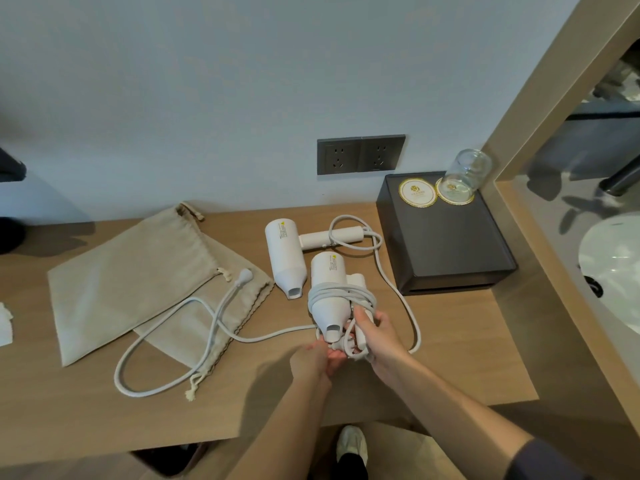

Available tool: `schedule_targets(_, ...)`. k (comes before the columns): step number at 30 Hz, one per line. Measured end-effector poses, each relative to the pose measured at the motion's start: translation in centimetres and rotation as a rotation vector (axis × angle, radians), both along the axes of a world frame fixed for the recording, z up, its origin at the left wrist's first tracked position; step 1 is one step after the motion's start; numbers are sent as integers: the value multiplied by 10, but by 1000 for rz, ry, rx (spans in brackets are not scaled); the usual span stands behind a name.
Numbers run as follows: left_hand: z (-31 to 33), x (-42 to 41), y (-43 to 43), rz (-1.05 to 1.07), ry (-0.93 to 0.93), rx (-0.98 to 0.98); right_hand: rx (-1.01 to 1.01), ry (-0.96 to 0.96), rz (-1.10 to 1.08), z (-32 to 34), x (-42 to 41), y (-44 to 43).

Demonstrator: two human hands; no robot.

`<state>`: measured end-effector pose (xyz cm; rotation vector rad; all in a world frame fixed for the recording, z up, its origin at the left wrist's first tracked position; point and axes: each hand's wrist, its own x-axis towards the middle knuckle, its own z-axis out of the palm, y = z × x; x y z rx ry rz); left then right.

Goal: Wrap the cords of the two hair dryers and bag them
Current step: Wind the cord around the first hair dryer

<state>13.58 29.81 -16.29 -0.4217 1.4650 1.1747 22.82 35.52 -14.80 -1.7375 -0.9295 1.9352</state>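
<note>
Two white hair dryers are on the wooden desk point(104, 403). The near dryer point(329, 289) has its cord coiled several times around the body. My right hand point(375, 336) grips its folded handle and the coils. My left hand point(313, 356) holds the cord end under the nozzle. The far dryer point(285, 254) lies flat behind it. Its loose cord point(166, 386) runs along the desk and over the bags, ending in a plug point(245, 274). Two beige drawstring bags point(138, 282) lie flat at the left, overlapping.
A dark box point(450, 244) stands at the right with two round coasters and an upturned glass point(465, 173) on it. A double wall socket point(360, 154) is behind the desk. A white sink point(613, 268) is at far right. My shoe shows below the desk edge.
</note>
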Motion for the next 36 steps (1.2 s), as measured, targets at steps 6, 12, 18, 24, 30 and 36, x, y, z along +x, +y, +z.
schedule_targets(6, -9, -3, 4, 131, -91, 11, 52, 59, 100, 0, 5, -3)
schedule_targets(12, -1, -6, 0, 143, -158, 105, 12, 218, 163, 6, 12, 0)
schedule_targets(18, 6, -15, -15, -145, -29, 201, 32, 284, 155, 4, 16, 1)
schedule_targets(24, 16, -27, -19, -463, 20, 303, 52, 300, 152, 0, 16, -1)
schedule_targets(30, 14, -26, -10, -496, 73, 196, 81, 272, 172, 0, 14, -5)
schedule_targets(36, 21, -22, -8, -475, 81, 170, 108, 167, 228, -2, 11, -7)
